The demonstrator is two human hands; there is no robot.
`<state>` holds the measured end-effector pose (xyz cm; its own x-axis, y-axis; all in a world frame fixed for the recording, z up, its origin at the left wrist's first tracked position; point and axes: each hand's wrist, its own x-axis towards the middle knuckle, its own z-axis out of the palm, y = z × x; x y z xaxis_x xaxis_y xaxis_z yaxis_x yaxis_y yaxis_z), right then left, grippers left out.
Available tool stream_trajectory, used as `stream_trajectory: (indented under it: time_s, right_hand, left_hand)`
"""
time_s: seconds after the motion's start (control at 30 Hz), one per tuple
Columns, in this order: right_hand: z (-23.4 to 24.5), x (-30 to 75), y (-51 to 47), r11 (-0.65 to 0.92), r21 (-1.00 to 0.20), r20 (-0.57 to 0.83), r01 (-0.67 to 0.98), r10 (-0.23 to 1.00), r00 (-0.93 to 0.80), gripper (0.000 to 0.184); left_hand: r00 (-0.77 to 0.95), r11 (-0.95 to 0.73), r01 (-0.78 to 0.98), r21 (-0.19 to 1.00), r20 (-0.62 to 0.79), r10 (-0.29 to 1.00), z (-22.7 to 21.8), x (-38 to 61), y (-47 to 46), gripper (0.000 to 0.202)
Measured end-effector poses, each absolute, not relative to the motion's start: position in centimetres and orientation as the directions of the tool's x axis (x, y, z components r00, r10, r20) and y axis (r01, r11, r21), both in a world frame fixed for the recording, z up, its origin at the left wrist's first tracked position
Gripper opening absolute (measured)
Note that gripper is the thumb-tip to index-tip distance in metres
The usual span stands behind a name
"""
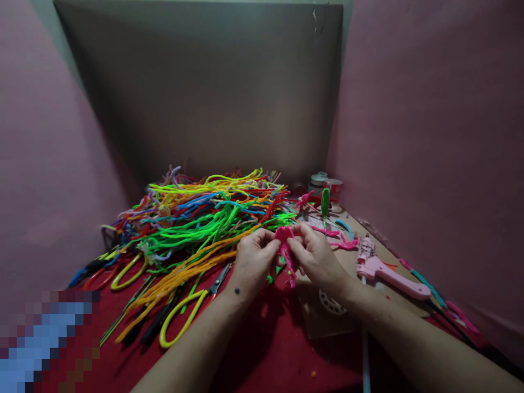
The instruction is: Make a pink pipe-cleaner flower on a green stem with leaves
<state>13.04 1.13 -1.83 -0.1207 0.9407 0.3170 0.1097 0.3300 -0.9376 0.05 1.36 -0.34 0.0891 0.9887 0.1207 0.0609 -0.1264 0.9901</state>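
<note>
A bright pink pipe cleaner piece [289,256], rounded at the top with a twisted end hanging down, is pinched between both hands. My left hand [257,251] grips its left side with thumb and fingertips. On the opposite side, my right hand [311,251] pinches it the same way. Some green fuzzy bits show just below and behind the fingers. Left of my hands spreads a large heap of coloured pipe cleaners [196,234], with orange ones reaching toward my left wrist. Yellow-handled scissors [184,319] lie beside my left forearm.
A pink glue gun [393,277] with a glue stick rests on a cardboard sheet [327,322] at the right. Behind it stand a green leaf-shaped piece [325,202] and a tape roll [333,185]. More scissors [129,273] lie left on the red cloth [262,355]. Pink walls flank both sides.
</note>
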Motion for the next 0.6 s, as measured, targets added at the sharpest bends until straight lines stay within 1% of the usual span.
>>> stream_trajectory:
  time_s: [0.1, 0.17, 0.27, 0.43, 0.6]
  right_hand:
    - [-1.74, 12.92, 1.14, 0.242, -0.970, 0.244, -0.032, 0.960, -0.139, 0.020]
    - [-1.79, 12.96, 1.25, 0.182, -0.980, 0.192, -0.079, 0.969, -0.155, 0.020]
    - [-1.96, 13.11, 1.37, 0.167, -0.983, 0.179, -0.076, 0.966, -0.187, 0.008]
    - [-1.91, 13.07, 1.27, 0.209, -0.975, 0.219, -0.071, 0.952, -0.215, 0.015]
    - [-1.76, 12.88, 1.21, 0.152, -0.981, 0.177, -0.121, 0.956, -0.233, 0.015]
  left_hand:
    - [0.068, -0.148, 0.068, 0.987, 0.143, 0.987, -0.42, -0.06, 1.49, 0.010]
    - [0.061, -0.163, 0.073, 0.984, 0.159, 0.985, -0.47, -0.07, 1.58, 0.009]
    - [0.047, -0.185, 0.084, 0.979, 0.182, 0.982, -0.65, -0.03, 1.68, 0.009]
    - [0.025, -0.225, 0.123, 0.967, 0.223, 0.974, -1.05, 0.07, 1.66, 0.010]
    - [0.022, -0.245, 0.113, 0.963, 0.244, 0.969, -1.34, 0.21, 1.48, 0.010]
